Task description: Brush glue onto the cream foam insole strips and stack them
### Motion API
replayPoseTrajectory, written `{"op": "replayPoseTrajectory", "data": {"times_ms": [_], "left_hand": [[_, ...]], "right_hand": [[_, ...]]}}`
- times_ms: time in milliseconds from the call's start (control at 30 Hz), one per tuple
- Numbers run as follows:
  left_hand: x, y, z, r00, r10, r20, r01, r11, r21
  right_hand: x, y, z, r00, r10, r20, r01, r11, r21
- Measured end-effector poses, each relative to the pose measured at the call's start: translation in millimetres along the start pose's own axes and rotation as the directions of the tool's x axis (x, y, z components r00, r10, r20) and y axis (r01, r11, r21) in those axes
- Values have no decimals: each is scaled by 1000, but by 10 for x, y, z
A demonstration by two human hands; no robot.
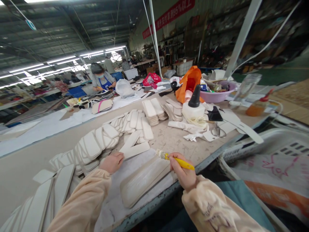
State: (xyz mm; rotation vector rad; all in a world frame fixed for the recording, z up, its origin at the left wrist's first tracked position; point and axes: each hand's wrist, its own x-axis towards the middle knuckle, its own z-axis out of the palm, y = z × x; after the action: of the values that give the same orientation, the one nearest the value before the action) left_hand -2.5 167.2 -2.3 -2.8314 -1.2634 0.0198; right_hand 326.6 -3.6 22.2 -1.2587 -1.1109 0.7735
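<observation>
In my right hand [183, 170] is a paintbrush [180, 161] with a yellow handle, its pale bristles pointing left and coated with something whitish. The bristles are over the far end of a long rounded beige panel [142, 180], whose top has a wet-looking sheen. The panel lies on a white sheet [112, 196] near the table's front edge. My left hand [112, 162] has its fingers closed at the near end of a narrow white strip [137, 150]. Beside that hand, overlapping rounded white pieces [90, 145] spread across the table.
A white glue container [193, 111] with a black spout stands at the back right, near scissors [218, 131]. Behind are an orange bag [189, 83] and a purple basin [217, 95]. A white plastic basket [270, 141] sits to the right. A co-worker [102, 80] works across the table.
</observation>
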Motion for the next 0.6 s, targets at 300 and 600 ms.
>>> {"op": "replayPoseTrajectory", "data": {"times_ms": [300,600], "left_hand": [[-121,162,-261,951,-186,-246,203,978,45],[-704,807,-948,969,-206,-138,164,950,-265]], "right_hand": [[29,112,94,991,-81,-104,87,994,60],[-9,63,131,966,-203,158,177,970,165]]}}
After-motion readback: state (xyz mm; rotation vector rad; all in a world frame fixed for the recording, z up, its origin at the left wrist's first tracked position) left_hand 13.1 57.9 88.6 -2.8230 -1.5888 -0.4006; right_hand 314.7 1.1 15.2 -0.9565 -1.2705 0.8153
